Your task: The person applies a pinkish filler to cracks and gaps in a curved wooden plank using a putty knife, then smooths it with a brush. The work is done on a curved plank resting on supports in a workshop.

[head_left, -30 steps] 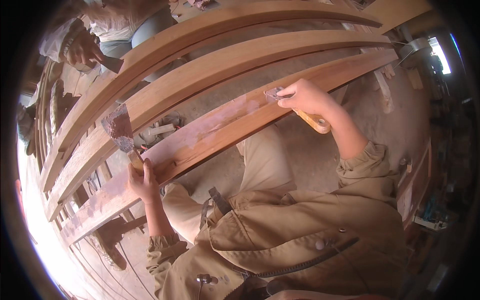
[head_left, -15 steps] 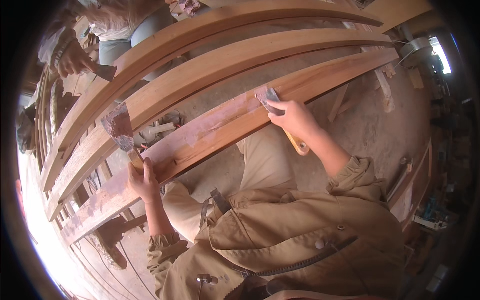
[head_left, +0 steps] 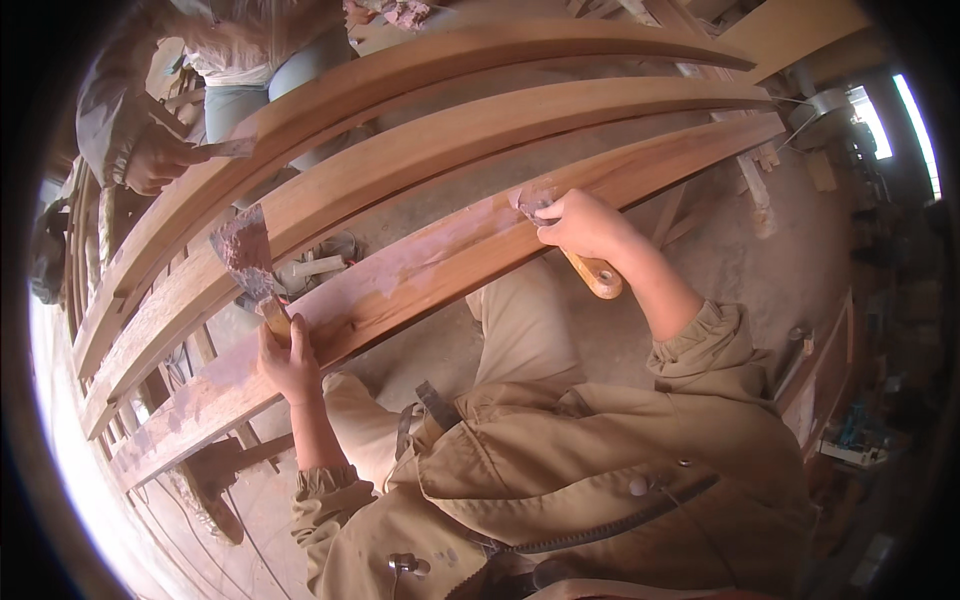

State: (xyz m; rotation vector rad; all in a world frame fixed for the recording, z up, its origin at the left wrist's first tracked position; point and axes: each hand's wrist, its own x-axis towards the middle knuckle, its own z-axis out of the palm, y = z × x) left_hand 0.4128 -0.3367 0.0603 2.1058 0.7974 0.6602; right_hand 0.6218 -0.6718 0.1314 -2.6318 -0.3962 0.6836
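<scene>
My left hand (head_left: 290, 362) grips the wooden handle of a wide putty knife (head_left: 243, 246) whose blade is loaded with pinkish-brown filler. That blade points up and away, over the gap between two beams. A second putty knife (head_left: 597, 275), with a yellowish wooden handle, is held in my right hand (head_left: 592, 228). Its blade lies against the top face of the nearest wooden beam (head_left: 420, 290), at a patch of filler. Pink filler smears that face from its middle toward the left end. The right hand's fingers hide part of the blade.
Beyond lie two more curved beams, a middle beam (head_left: 430, 140) and a far beam (head_left: 400, 65). Across them, a co-worker's hand (head_left: 158, 160) holds another putty knife (head_left: 232, 149) at the far beam. Cables trail over the floor at lower left. A wooden support (head_left: 757, 195) stands beneath the right end.
My right putty knife has tilted flatter onto the beam and shifted slightly. The co-worker's blade has swung level against the far beam. My left hand stays nearly where it was.
</scene>
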